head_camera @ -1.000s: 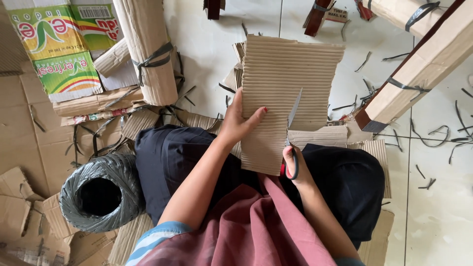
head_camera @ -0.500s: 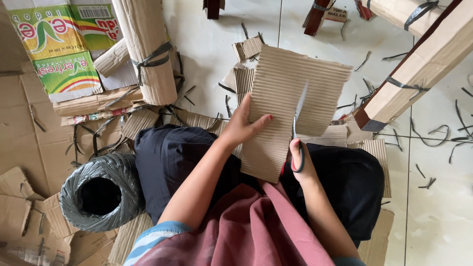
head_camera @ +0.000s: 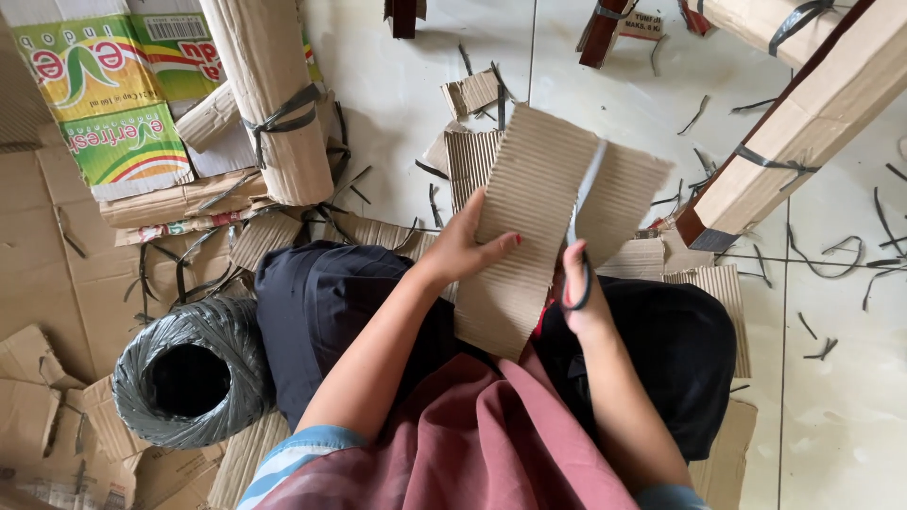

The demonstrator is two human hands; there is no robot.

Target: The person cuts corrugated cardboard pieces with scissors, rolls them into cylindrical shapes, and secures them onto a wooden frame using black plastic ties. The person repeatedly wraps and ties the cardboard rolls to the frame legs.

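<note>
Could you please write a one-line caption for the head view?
Left hand steadies corrugated cardboard sheet while right hand cuts it with scissors.

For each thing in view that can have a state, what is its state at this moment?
Corrugated sheet: held up, partly cut from its top edge.
Scissors: blades in the cut, slightly open.
Left hand: grip shut on the sheet's left edge.
Right hand: grip shut on the scissor handles.
Black bag: mouth open, rim rolled down.
Cardboard roll: rolled, tied with a dark strap.
Printed box: flattened on the floor.
</note>
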